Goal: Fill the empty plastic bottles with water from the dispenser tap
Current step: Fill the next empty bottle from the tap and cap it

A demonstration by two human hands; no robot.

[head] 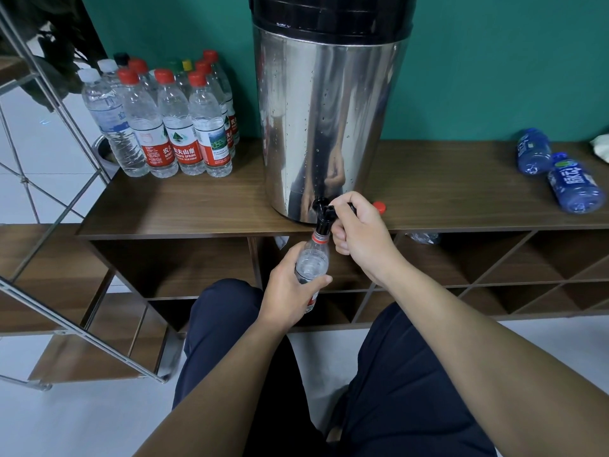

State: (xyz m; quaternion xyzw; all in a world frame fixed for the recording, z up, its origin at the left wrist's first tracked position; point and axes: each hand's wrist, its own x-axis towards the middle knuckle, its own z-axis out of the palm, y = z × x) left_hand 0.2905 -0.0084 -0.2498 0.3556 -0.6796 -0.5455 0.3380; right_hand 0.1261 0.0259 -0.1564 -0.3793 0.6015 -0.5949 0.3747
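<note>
A tall steel water dispenser (326, 120) stands on a wooden shelf top (184, 206), its black tap (324, 214) at the front edge. My left hand (290, 288) grips a clear uncapped bottle (311, 262) with a red neck ring, its mouth right under the tap spout. My right hand (357, 232) holds the tap's black lever. A red cap (379, 207) lies on the shelf just behind my right hand.
Several capped clear bottles (164, 120) stand grouped at the shelf's left. Two blue bottles (557, 169) lie on their sides at the right. Open cubbies (494, 258) sit under the shelf top. A metal rack (59, 225) leans at the left. My knees are below.
</note>
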